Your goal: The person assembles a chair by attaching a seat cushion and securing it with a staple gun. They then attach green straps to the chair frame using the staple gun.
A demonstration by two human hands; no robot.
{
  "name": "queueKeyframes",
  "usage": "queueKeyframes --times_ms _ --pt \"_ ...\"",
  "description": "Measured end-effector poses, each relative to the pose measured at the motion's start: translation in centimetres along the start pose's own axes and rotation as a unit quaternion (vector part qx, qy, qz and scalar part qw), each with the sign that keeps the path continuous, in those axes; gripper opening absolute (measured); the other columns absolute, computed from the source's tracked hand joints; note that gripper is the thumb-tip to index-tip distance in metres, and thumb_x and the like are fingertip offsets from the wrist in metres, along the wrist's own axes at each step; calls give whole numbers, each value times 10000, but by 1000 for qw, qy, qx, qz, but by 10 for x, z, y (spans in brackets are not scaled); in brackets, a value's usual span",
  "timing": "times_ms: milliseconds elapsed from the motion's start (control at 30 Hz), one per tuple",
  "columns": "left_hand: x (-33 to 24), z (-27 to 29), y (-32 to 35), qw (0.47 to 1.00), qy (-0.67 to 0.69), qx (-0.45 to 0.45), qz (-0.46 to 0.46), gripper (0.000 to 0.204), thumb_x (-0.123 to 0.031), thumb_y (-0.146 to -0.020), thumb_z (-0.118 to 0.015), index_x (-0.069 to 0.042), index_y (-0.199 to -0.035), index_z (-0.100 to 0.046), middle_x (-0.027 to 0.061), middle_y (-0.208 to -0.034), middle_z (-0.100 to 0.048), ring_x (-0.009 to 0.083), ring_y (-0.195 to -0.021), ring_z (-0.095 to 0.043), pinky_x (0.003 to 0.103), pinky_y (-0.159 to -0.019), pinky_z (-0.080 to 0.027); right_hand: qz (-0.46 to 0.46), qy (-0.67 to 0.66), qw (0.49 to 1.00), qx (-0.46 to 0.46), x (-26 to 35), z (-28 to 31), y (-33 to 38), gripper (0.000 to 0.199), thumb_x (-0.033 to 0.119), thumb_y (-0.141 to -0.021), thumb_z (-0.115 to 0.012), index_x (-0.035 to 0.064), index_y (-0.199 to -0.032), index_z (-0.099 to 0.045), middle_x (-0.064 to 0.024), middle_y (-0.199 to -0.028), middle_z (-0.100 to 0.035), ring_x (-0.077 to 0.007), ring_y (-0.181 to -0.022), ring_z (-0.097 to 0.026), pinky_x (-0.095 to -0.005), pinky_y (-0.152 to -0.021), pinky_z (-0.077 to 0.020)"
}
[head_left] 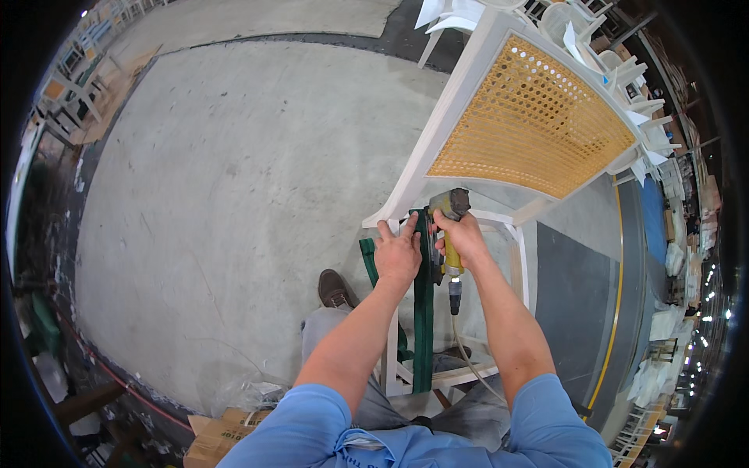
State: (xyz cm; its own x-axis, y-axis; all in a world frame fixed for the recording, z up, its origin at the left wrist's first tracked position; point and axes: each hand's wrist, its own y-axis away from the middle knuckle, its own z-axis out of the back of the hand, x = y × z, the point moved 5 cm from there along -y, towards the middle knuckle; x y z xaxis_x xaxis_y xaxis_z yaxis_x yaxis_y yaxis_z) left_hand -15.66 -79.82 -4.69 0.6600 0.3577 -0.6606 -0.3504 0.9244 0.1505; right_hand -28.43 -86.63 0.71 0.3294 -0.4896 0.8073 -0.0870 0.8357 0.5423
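Note:
A pale wooden chair frame (pixel 519 246) with a woven cane back panel (pixel 538 117) stands tilted in front of me. Dark green webbing (pixel 423 327) runs along the seat frame's left side, one end hanging below. My left hand (pixel 398 256) presses on the strip's upper end near the back post, fingers spread. In my right hand (pixel 462 238) is a yellow and grey pneumatic stapler (pixel 451 207), its nose close to the webbing beside my left fingers. An air hose (pixel 459 335) leads down from its handle. My palm and fingers partly hide the handle.
A cardboard box (pixel 226 437) lies at lower left beside clear plastic wrap. My brown shoe (pixel 335 288) rests on the concrete floor (pixel 218 171) left of the chair. Stacked white chair parts (pixel 573 23) stand beyond the cane back, and a yellow floor line (pixel 608 335) runs at right.

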Motion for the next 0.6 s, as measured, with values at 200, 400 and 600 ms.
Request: queueKeyframes --times_ms 200,400,600 --pt "1 -3 0 1000 -10 1 -9 448 -359 -989 -544 -394 -1435 -516 228 -1365 -392 415 -990 -619 473 -825 -556 -6 22 1000 -5 -2 -2 -4 281 328 -940 -703 65 -1005 -630 -42 -824 -640 -148 -527 -563 -313 -446 -465" --pt "2 -3 -2 1000 5 18 3 436 -350 -985 -553 -382 -1420 -537 223 -1369 -392 419 -986 -618 478 -814 -556 8 27 1000 -12 -1 -3 -2 269 315 -939 -705 54 -963 -643 -43 -809 -638 -140 -517 -555 -310 -436 -461" --pt "3 -3 0 998 47 -40 -27 392 -335 -979 -560 -324 -1369 -597 243 -1364 -420 443 -956 -633 497 -808 -558 11 21 1000 -9 -5 -4 1 264 304 -938 -706 48 -946 -646 -45 -809 -645 -130 -516 -556 -300 -434 -462"
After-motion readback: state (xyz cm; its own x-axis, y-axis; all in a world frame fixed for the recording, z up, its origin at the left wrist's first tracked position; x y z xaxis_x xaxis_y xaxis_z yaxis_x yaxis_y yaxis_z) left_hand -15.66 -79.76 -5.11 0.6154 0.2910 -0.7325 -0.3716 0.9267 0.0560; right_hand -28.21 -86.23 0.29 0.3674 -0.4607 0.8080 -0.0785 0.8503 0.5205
